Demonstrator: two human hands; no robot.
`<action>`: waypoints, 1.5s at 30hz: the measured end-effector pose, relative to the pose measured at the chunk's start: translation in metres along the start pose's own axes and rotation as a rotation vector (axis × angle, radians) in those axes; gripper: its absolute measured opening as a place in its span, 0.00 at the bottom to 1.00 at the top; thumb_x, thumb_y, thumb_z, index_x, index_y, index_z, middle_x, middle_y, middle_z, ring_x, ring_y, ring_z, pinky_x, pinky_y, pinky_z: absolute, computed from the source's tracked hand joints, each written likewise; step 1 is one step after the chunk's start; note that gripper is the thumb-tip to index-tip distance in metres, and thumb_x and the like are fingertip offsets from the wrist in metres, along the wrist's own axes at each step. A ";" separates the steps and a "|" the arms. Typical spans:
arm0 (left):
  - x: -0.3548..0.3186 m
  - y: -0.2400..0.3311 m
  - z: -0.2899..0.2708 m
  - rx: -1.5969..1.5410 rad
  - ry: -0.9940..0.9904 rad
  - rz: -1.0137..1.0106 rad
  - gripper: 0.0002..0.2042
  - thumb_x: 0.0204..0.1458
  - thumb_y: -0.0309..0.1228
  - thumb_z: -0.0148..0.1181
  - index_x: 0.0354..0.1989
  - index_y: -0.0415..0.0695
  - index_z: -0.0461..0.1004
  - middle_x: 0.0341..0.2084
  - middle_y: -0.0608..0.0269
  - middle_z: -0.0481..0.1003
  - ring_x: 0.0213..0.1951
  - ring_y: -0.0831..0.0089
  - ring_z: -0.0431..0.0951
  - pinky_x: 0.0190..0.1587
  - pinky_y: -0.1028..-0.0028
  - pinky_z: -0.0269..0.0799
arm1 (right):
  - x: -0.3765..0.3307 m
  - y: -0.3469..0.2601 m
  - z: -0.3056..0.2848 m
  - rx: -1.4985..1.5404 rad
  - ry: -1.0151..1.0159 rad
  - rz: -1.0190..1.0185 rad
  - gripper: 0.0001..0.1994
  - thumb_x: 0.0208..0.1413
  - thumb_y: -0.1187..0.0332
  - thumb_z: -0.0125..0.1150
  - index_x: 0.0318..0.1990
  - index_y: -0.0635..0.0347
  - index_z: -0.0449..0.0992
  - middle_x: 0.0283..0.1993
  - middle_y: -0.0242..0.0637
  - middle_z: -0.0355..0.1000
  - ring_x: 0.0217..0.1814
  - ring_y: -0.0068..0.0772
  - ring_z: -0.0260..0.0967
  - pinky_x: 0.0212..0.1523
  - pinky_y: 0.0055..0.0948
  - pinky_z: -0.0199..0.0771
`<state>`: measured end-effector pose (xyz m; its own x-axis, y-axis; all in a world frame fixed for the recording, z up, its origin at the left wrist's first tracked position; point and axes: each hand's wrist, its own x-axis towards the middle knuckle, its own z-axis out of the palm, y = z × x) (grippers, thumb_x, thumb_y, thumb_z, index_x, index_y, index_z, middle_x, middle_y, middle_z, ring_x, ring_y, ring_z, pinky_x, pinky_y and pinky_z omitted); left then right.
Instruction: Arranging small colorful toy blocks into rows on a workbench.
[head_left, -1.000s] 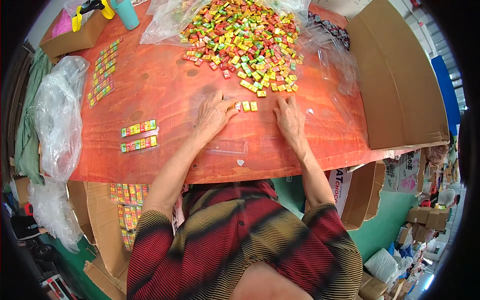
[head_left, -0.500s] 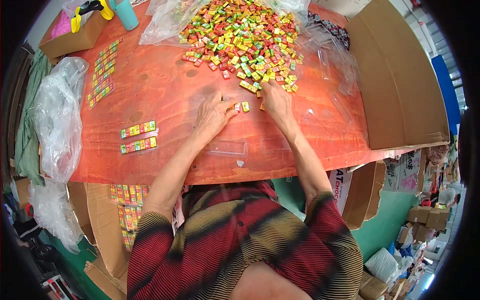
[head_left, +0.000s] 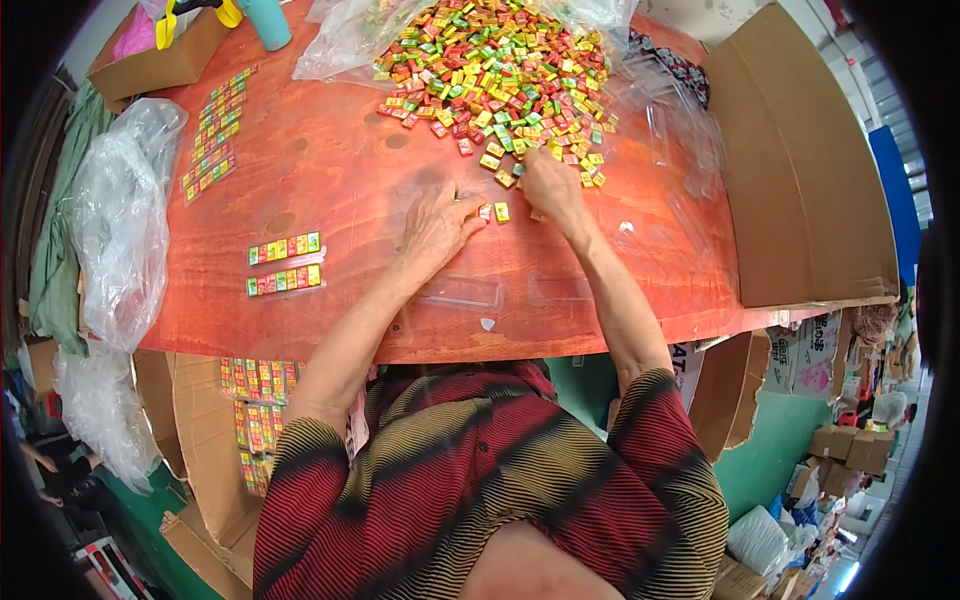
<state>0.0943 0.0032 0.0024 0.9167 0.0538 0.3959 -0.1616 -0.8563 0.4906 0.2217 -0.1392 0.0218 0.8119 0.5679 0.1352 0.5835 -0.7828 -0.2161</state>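
A large heap of tiny red, yellow, green and orange boxes (head_left: 500, 85) lies across the far middle of the red table. At its near edge my right hand (head_left: 553, 188) is closed, fingertips down among the loose boxes; what they grip is hidden. My left hand (head_left: 435, 228) rests on the table left of it, thumb and fingers closed at a small red box (head_left: 486, 212). Just right of that stands a small yellow box (head_left: 502, 212), touched by neither hand. A clear plastic tray (head_left: 460, 292) lies nearer me, below my left hand.
Two filled strips of boxes (head_left: 285, 263) lie at left, with more filled rows (head_left: 213, 135) farther back. Clear plastic bags (head_left: 125, 220) hang over the left edge. A tall cardboard box (head_left: 800, 165) stands at right. An open carton (head_left: 205, 440) below the table holds packed strips.
My right hand has shifted slightly among the boxes at the heap's near edge. My left hand stays by the small red box. The whole view has shifted a little.
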 end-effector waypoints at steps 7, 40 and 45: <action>-0.001 0.001 -0.001 0.010 -0.030 -0.024 0.14 0.37 0.34 0.63 0.36 0.50 0.76 0.29 0.60 0.64 0.37 0.62 0.68 0.37 0.64 0.65 | 0.003 0.019 0.007 0.102 0.067 -0.002 0.07 0.43 0.74 0.49 0.31 0.65 0.68 0.31 0.52 0.69 0.35 0.51 0.68 0.33 0.45 0.67; 0.001 -0.003 -0.001 0.000 -0.031 -0.004 0.15 0.36 0.34 0.64 0.36 0.50 0.75 0.29 0.60 0.64 0.35 0.60 0.68 0.36 0.63 0.65 | -0.073 0.005 -0.008 0.324 -0.053 -0.022 0.19 0.44 0.74 0.58 0.47 0.59 0.65 0.44 0.45 0.62 0.44 0.49 0.64 0.41 0.38 0.67; -0.001 -0.007 -0.002 -0.003 -0.023 -0.016 0.14 0.37 0.34 0.64 0.36 0.49 0.75 0.28 0.60 0.65 0.34 0.62 0.69 0.36 0.64 0.65 | -0.059 -0.007 -0.002 0.411 -0.044 -0.168 0.17 0.44 0.76 0.56 0.44 0.62 0.63 0.39 0.51 0.62 0.41 0.54 0.64 0.38 0.42 0.67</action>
<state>0.0942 0.0103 -0.0002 0.9273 0.0559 0.3701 -0.1478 -0.8538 0.4991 0.1699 -0.1680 0.0172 0.7000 0.6956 0.1617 0.6445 -0.5178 -0.5626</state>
